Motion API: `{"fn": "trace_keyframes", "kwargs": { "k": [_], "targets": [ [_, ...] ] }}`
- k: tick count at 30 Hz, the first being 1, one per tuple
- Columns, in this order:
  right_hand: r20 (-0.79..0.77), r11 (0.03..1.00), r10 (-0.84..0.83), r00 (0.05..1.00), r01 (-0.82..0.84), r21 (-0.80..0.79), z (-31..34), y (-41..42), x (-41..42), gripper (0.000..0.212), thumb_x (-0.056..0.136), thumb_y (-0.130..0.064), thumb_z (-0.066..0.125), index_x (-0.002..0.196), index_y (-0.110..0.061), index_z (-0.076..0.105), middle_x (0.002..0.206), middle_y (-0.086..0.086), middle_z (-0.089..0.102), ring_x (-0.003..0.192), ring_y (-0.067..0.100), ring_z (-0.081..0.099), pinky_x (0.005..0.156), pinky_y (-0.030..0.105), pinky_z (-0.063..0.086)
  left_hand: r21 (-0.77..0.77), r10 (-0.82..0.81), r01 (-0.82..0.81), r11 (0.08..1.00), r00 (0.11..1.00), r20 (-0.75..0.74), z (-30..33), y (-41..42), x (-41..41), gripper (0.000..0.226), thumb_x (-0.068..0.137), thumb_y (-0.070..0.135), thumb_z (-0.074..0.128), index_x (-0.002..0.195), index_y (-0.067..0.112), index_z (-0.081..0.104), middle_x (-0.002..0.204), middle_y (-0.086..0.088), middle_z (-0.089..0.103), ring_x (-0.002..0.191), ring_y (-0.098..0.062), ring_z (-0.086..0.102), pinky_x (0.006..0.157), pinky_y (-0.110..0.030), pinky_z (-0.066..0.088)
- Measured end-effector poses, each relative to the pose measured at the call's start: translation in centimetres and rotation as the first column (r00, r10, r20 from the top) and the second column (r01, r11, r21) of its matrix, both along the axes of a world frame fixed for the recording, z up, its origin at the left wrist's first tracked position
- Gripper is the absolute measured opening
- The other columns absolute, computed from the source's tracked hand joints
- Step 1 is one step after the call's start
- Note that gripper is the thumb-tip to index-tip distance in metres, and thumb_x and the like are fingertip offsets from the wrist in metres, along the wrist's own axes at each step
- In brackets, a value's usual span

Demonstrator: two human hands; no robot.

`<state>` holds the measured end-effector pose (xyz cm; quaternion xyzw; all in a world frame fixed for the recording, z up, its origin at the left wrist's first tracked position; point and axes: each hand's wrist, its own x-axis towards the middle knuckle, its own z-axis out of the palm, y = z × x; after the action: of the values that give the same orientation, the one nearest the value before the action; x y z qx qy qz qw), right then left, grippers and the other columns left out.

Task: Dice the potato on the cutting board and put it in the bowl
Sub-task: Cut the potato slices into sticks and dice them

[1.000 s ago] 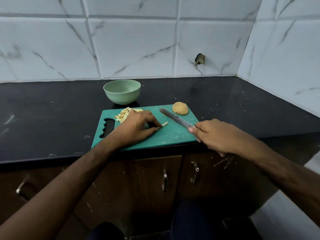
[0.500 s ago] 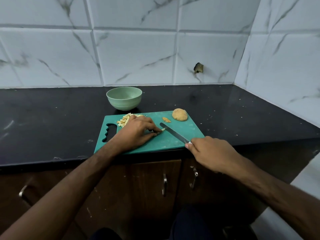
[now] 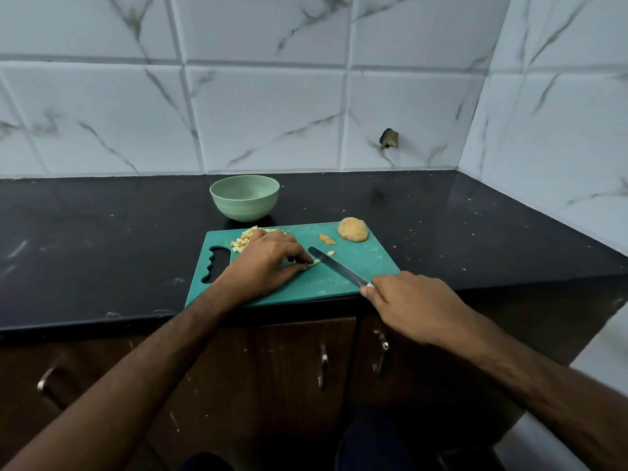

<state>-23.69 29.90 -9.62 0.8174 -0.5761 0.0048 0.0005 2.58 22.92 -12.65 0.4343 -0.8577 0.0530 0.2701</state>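
**Potato strip under the blade, bowl holding nothing visible**

Your right hand (image 3: 413,305) is nearest, at the board's front right corner, fingers curled round the handle of the knife (image 3: 339,268). The blade runs diagonally up and left across the cutting board (image 3: 356,266).

Your left hand (image 3: 263,263) lies on the board, fingertips pinching a pale potato strip (image 3: 314,263) whose free end touches the blade.

Behind that hand sits a pile of diced potato (image 3: 243,241) near the board's far left edge. A small peel scrap (image 3: 327,239) lies mid-board. The uncut potato half (image 3: 352,229) rests at the far right corner.

Beyond the board stands the green bowl (image 3: 244,202) on the black counter (image 3: 102,232), upright. What shows of its inside is bare.
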Motion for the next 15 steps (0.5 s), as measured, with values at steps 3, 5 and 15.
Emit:
{"fn": "trace_keyframes", "kwargs": {
  "k": [3,5,15],
  "targets": [
    [-0.018,0.999,0.007,1.0,-0.008,-0.035,-0.2,0.0,0.4,0.037,0.109,-0.051,0.025,0.091,-0.028,0.049,0.077,-0.008,0.053,0.066,0.008,0.052,0.059,0.031,0.039,-0.003,0.004,-0.004,1.0,1.0,-0.004,0.0,0.1,0.0,0.01,0.092,0.033,0.072,0.101,0.032,0.076,0.089,0.016,0.063,0.089,-0.005,0.056,0.081,-0.039,0.038],
    [-0.034,0.998,0.016,0.999,-0.018,-0.055,-0.2,-0.2,0.7,0.037,0.109,-0.05,0.025,0.093,-0.028,0.05,0.078,-0.008,0.054,0.066,0.008,0.053,0.057,0.028,0.04,-0.008,0.002,-0.002,1.0,1.0,-0.005,0.0,0.1,0.0,0.01,0.092,0.032,0.072,0.1,0.032,0.076,0.088,0.017,0.063,0.089,-0.005,0.056,0.079,-0.037,0.036],
    [-0.007,0.999,0.02,1.0,-0.02,-0.048,0.0,0.9,0.9,0.04,0.109,-0.05,0.024,0.099,-0.026,0.055,0.077,-0.009,0.051,0.066,0.006,0.05,0.06,0.03,0.039,-0.001,-0.001,0.001,1.0,0.999,-0.041,-0.1,0.1,0.1,0.002,0.091,0.033,0.074,0.093,0.032,0.074,0.086,0.016,0.065,0.087,-0.003,0.055,0.084,-0.04,0.039]
  ]
}}
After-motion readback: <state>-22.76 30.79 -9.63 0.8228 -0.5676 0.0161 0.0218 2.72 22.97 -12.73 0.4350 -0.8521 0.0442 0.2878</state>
